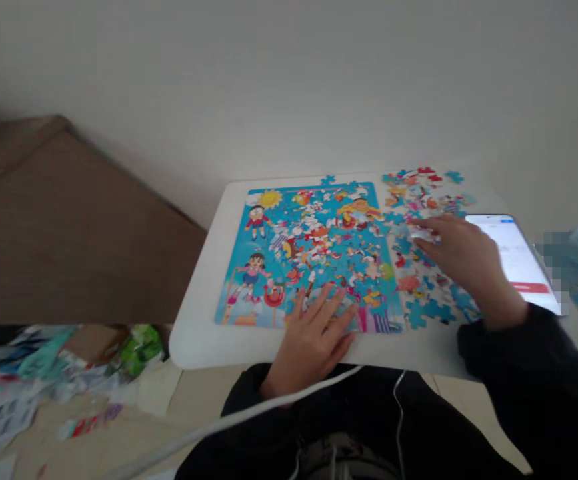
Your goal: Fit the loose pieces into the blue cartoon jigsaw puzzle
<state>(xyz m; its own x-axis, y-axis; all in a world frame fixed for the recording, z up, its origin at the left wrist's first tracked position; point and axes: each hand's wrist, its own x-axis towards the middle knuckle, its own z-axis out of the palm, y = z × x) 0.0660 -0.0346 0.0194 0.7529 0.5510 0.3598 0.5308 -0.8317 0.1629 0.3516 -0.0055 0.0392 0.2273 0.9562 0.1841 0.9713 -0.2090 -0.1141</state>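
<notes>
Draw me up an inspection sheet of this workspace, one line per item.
Surface: white table, rounded at its near left corner.
Job's things: cartoon puzzle lying flat; loose pieces spread mostly to its right.
Clutter: lit phone right of the pieces; mixed heap on the floor at left.
Hands: left hand spread on the puzzle's near edge; right hand over the loose pieces, any grip unclear.
Cables: thick white cable below the left hand; thin white cable to its right.
Surroundings: plain wall behind; brown furniture at left.
</notes>
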